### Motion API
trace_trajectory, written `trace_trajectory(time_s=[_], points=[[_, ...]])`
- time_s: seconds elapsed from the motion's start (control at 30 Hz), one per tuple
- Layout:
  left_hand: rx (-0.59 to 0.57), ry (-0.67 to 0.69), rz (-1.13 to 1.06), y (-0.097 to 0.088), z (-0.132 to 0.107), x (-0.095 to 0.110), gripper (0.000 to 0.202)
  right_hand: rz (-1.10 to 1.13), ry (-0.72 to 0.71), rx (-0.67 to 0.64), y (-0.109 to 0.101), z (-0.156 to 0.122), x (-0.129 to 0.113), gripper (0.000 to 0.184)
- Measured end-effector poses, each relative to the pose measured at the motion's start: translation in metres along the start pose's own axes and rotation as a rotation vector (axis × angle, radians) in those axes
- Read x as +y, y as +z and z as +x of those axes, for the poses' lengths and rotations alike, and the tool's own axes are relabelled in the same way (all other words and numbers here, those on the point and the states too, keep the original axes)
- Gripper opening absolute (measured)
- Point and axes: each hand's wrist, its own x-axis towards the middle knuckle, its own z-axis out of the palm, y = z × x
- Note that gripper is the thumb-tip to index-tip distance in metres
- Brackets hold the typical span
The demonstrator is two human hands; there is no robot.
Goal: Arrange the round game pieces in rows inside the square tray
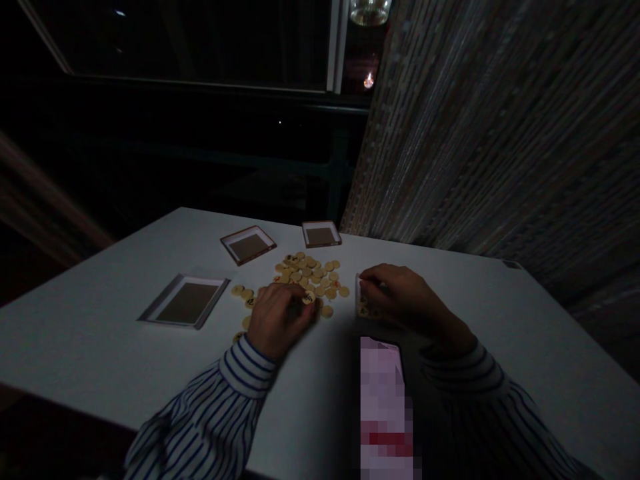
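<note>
Between the thumb and fingers of my left hand (283, 319) is a round Chinese chess piece (309, 297), its dark character facing up. Around and beyond that hand a loose heap of similar tan discs (313, 272) covers the middle of the table, some with red or black marks. My right hand (395, 290) reaches over a small shallow box (358, 293) holding a few discs along its near side. The fingers of this hand are bent down into the box, and whether they grip a disc is hidden.
Three shallow open trays stand on the white table (100, 280): one at left (184, 303), one behind it (249, 245), one at the back (321, 235). A phone with a blurred screen (385, 407) is near me. A string curtain (450, 133) hangs at right.
</note>
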Motion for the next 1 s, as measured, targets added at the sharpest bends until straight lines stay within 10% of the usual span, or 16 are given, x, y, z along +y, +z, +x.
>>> trace_trajectory(time_s=[0.7, 1.0], points=[[-0.028, -0.010, -0.123, 0.051, 0.066, 0.057, 0.015, 0.123, 0.181, 0.026, -0.011, -0.013, 0.040, 0.019], [-0.079, -0.036, -0.102, 0.082, 0.049, 0.049, 0.018, 0.222, 0.250, -0.007, 0.003, -0.011, 0.052, 0.018]])
